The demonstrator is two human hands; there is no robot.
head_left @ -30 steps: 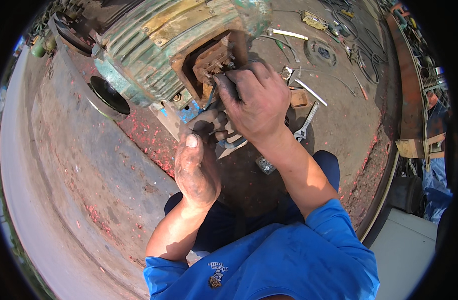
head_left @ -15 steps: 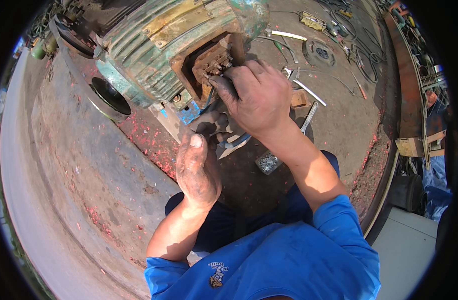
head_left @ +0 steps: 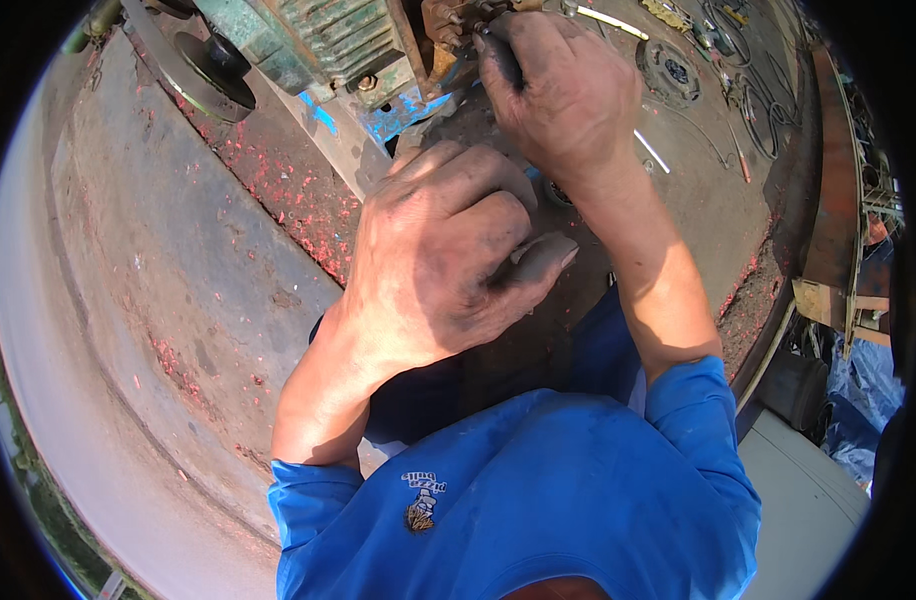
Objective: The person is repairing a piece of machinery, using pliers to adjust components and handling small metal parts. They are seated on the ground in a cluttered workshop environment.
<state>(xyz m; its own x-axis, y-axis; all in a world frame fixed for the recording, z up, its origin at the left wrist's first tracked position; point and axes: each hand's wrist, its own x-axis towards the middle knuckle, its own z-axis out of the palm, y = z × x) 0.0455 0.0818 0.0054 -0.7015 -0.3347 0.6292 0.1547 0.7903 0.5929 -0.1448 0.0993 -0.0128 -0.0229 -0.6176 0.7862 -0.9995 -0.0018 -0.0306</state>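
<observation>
At the top of the head view stands a green ribbed electric motor (head_left: 343, 40), its rusty terminal box cut off by the upper edge. My right hand (head_left: 568, 85) is at the terminal block (head_left: 448, 22), thumb and fingers pinched together beside the metal studs. Whatever lies between those fingertips is too small to make out. Lower and to the left, my left hand (head_left: 433, 250) hangs in front of the motor's blue-stained base (head_left: 403, 118). Its fingers are loosely bent, the thumb stands apart, and nothing shows in its grasp. The palm is hidden.
A dark pulley wheel (head_left: 213, 80) is at the motor's left. On the ground to the right lie a round metal part (head_left: 670, 72), black cables (head_left: 768, 100) and a red-handled screwdriver (head_left: 743, 165). A rusty metal beam (head_left: 833, 190) borders the right side.
The view has tipped down, so the motor sits higher in it. My left hand has turned its back upward and come away from below the terminal box; my right hand stays at the terminals.
</observation>
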